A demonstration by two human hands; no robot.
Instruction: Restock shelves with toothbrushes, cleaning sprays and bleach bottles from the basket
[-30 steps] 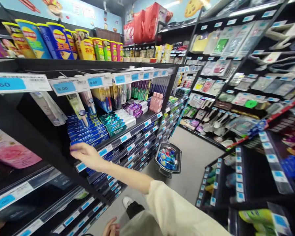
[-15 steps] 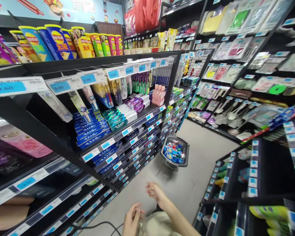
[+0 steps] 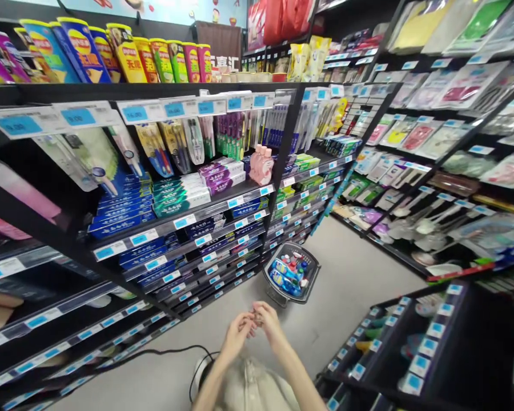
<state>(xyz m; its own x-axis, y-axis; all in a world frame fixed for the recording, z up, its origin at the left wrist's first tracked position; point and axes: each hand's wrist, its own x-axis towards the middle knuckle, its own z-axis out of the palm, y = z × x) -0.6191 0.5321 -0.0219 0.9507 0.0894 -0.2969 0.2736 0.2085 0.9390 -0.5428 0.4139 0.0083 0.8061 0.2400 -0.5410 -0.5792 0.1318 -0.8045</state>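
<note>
My left hand [image 3: 239,331] and my right hand [image 3: 265,321] are close together in front of my body, fingertips touching or nearly so. Both have curled, closed fingers, and anything between them is too small or hidden to make out. Just beyond them on the floor stands a dark shopping basket [image 3: 313,281], holding blue packs [image 3: 285,277] and several bottles with coloured caps. To the left, a shelf carries blue toothpaste boxes [image 3: 122,216], green-and-white boxes [image 3: 182,194] and purple boxes [image 3: 223,176]. Packaged toothbrushes [image 3: 154,148] hang above these, and pink bottles [image 3: 261,164] stand at the shelf's right end.
Potato chip canisters [image 3: 83,48] line the top of the left shelf. Kitchen utensils [image 3: 424,222] hang on the far right rack. A low black shelf [image 3: 434,337] borders the aisle at right. A black cable [image 3: 154,351] crosses the grey floor [image 3: 351,297].
My hands, apart before, have come together in front of me. The view has shifted, so the basket and left shelf sit further left in it.
</note>
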